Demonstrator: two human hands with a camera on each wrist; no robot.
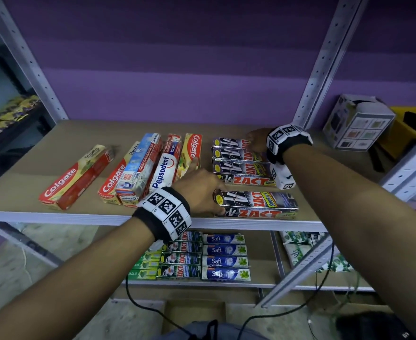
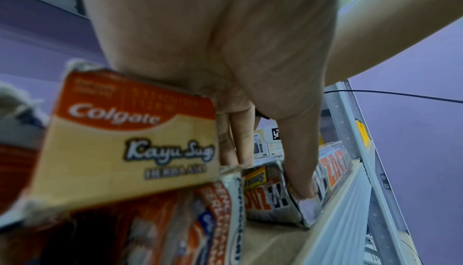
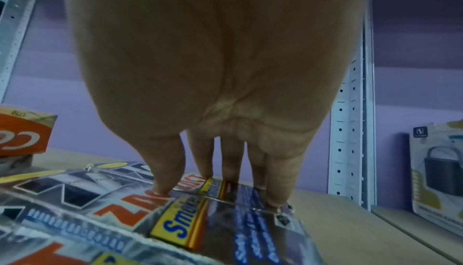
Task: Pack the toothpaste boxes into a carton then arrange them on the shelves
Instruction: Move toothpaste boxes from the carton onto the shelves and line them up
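We could not see the right hand's fingertips in the head view; the wrist band covered them beyond the stacked ZACT boxes. The left hand's palm side was hidden against the front ZACT box. In the left wrist view, the Colgate box beside that hand was blurred, its small print unreadable, its left end cut off.

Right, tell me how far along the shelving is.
Done: red Colgate and Pepsodent cartons lie grouped on the brown upper shelf. In hand: left hand holds the front black ZACT box; right hand touches the rear ZACT stack. Left: lining them up.
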